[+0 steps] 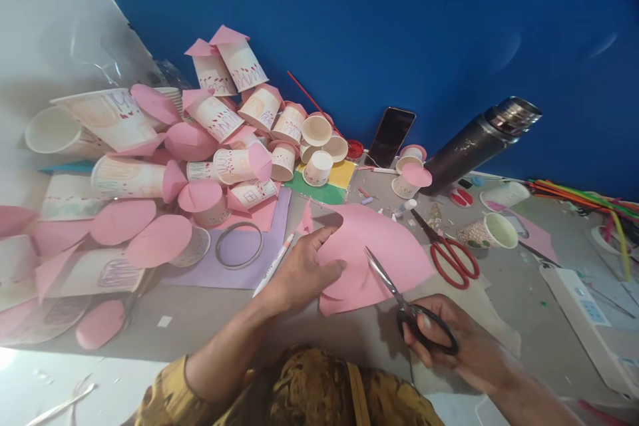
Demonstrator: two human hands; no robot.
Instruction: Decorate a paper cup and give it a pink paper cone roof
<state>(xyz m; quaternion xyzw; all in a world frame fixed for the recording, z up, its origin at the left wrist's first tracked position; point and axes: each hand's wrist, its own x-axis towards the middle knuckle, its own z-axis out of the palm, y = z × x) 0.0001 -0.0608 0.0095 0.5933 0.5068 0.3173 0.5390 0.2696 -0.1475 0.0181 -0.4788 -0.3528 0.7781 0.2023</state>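
My left hand (302, 271) grips a sheet of pink paper (394, 239) at its left side, thumb on top. The sheet has a rounded outer edge and a curved cut near my fingers. In my right hand (456, 343) is a pair of scissors (388, 276) with black handles, my fingers through the loops. Their blades look nearly closed, and the tips lie over the middle of the paper. Under my left wrist a white marker (274, 265) rests on the table. A second pair of scissors with red handles (454, 261) lies right of the paper.
Paper cups with pink paper tops (239, 166) crowd the left side. A ring (239, 245) lies on purple paper (272, 229). At the back, a phone (391, 136) leans on the blue wall (349, 26), beside a tilted dark flask (464, 146). A printed cup (486, 231) lies at right.
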